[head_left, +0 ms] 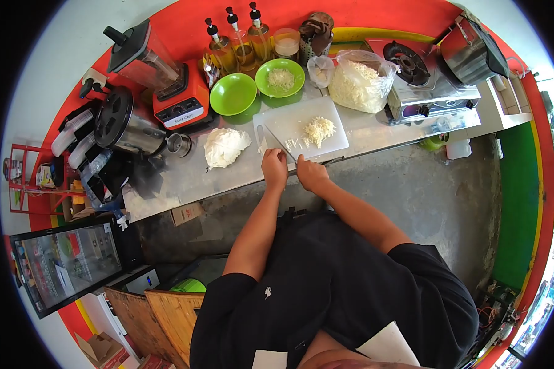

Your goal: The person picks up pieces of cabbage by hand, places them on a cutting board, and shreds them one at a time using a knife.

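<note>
My right hand (312, 174) is closed around the handle of a kitchen knife (279, 140), whose blade slants up and left over the white cutting board (332, 109). Beside it, at the board's front left corner, my left hand (274, 169) has its fingers curled together; what they pinch, if anything, is too small to make out. A pile of pale, finely cut shreds (320, 130) lies on the board's right half, with a few loose strips toward the knife. Another pale flat piece (261, 142) is at the board's left edge, near my left fingers.
Behind the board stand two green bowls, one bare (234, 93) and one with shreds (281, 79). A plastic bag of shreds (360, 83) sits by the gas stove (434, 101). Left are a crumpled white bag (226, 147), metal cup (178, 145) and red blender (181, 109); oil bottles (242, 52) stand behind.
</note>
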Available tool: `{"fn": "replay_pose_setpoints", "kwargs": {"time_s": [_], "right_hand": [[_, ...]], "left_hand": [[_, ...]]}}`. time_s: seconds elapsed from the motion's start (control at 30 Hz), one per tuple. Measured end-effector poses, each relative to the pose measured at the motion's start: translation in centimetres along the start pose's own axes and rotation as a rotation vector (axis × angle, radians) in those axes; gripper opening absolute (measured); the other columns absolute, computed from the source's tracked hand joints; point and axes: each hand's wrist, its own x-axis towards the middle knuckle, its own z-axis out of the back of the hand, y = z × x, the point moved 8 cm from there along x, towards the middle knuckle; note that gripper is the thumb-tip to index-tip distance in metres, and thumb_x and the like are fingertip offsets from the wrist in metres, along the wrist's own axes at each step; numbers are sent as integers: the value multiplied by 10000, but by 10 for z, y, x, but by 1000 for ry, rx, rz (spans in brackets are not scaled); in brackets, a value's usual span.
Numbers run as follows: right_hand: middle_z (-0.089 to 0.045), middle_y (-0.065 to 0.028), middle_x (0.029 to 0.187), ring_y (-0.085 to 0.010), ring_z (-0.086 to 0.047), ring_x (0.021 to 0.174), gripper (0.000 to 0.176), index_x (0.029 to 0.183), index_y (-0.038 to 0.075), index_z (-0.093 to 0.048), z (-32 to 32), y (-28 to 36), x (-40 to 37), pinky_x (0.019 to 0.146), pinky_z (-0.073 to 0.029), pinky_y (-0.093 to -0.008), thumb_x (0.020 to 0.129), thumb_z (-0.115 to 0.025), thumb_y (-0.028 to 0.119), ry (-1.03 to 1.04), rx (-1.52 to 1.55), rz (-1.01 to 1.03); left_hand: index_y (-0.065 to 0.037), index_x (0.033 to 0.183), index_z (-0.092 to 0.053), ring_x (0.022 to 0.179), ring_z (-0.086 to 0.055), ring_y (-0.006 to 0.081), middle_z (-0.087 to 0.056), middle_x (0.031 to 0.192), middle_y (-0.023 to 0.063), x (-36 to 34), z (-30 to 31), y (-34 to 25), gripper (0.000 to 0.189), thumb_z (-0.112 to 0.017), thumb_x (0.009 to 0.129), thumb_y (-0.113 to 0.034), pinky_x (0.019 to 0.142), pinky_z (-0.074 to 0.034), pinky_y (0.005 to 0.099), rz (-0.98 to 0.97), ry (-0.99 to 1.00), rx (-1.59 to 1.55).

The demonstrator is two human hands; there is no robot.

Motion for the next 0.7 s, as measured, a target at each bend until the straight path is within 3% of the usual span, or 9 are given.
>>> {"fn": "replay_pose_setpoints", "kwargs": {"time_s": [0.2,0.27,0.4,0.47,0.57,0.7], "right_hand": [[-706,-303,1028,-451,-714,981,216,1117,-18,-487,12,-18,-2,847,-585,-505,948,-562,95,-39,43,1],[-696,-318,973,-504,-689,931,303,1106,-29,-481,2,-20,1,823,-553,-575,1004,-521,253,-10,100,75],[-693,-319,960,-504,-686,925,333,1118,-27,-483,-5,-18,-6,813,-550,-580,1011,-535,285,30,139,150],[-695,-308,1016,-494,-683,982,337,1132,-16,-503,-5,-23,-8,858,-548,-570,996,-544,290,111,149,191],[-687,-318,1033,-498,-675,995,347,1141,-10,-506,3,-43,-11,863,-544,-572,1006,-540,308,90,206,175],[-674,-349,946,-537,-659,936,355,1110,-23,-497,17,-68,-7,827,-531,-589,1013,-548,315,-14,234,147]], "left_hand": [[-1,850,-676,749,-701,273,-677,851,137,11,-1,7,44,-671,832,38,736,-565,374,95,-33,-211],[-3,931,-690,793,-716,242,-700,939,141,10,3,8,103,-659,844,40,717,-563,327,133,-79,-311],[-11,1005,-686,916,-695,282,-694,1035,146,6,16,7,187,-649,831,47,824,-551,365,176,-141,-291],[-21,1078,-683,1099,-625,331,-672,1151,149,5,29,-10,278,-648,810,45,971,-486,424,76,-232,116],[-25,1172,-670,1207,-535,369,-636,1257,150,1,16,9,365,-653,815,48,1067,-418,464,180,-159,140],[-23,1241,-652,1213,-529,379,-610,1312,160,-4,4,11,433,-660,814,45,1058,-432,456,190,-129,248]]}}
